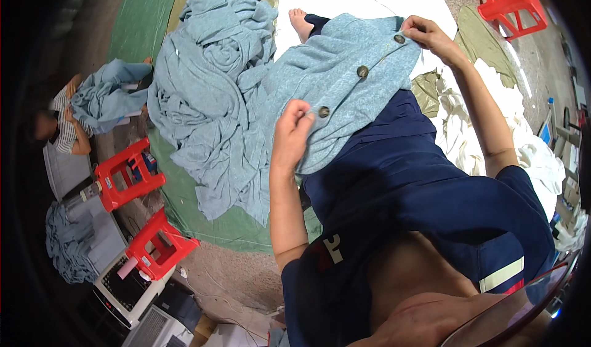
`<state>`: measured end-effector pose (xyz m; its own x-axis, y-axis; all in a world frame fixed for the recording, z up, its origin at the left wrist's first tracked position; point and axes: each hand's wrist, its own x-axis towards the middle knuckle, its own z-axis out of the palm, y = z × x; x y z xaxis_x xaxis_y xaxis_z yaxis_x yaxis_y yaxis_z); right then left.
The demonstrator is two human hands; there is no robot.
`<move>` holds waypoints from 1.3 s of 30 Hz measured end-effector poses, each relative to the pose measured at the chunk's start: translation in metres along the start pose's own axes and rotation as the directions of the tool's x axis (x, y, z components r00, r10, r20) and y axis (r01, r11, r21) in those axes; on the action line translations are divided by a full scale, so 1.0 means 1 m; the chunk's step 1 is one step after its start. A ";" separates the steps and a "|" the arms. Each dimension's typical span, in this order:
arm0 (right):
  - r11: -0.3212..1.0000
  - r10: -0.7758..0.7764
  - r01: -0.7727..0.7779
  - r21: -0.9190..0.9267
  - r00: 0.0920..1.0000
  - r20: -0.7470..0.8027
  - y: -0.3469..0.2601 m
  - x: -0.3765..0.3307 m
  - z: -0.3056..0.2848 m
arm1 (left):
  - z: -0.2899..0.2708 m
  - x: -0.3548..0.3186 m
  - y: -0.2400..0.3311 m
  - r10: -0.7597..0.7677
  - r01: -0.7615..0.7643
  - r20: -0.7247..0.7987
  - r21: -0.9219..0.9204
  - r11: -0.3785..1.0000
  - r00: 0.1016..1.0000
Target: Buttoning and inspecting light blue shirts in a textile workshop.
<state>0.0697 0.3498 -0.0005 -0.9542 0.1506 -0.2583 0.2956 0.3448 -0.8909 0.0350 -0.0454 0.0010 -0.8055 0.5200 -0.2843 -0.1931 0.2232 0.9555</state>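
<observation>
A light blue knitted cardigan (345,58) lies spread over my legs, with large dark buttons in a slanting row along its edge. My right hand (431,38) pinches its far right corner, beside the top button (399,39). Lower down and to the left, my left hand (292,131) has its fingers closed on the knit next to the lowest visible button (324,111). The middle button (362,72) sits between the two hands. The fabric is slightly creased, and its left part runs into a big heap of the same blue knit (209,88).
White cloth (468,119) is bunched at my right. Green sheeting (203,224) covers the floor under the heap. Two red stools (129,175) stand at the left and another red stool (511,5) at the far right. At the left, another person (71,113) handles blue knitwear.
</observation>
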 end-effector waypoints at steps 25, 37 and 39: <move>0.938 -0.233 0.208 -0.277 0.971 -0.061 0.046 0.019 0.026 | -0.063 -0.052 -0.015 -0.168 0.164 -0.143 -0.037 0.986 0.975; 0.967 -0.128 0.118 -0.226 0.991 -0.030 0.046 0.021 0.025 | -0.047 -0.077 -0.031 -0.232 0.173 -0.197 -0.276 0.945 0.953; 0.961 -0.149 0.136 -0.241 0.988 -0.036 0.046 0.019 0.025 | -0.047 -0.076 -0.031 -0.230 0.164 -0.179 -0.324 0.932 0.957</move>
<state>0.0644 0.3456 -0.0561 -0.9853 0.1309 -0.1093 0.1653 0.5751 -0.8012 0.0761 -0.1308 -0.0029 -0.8260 0.2987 -0.4780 -0.4935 0.0262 0.8693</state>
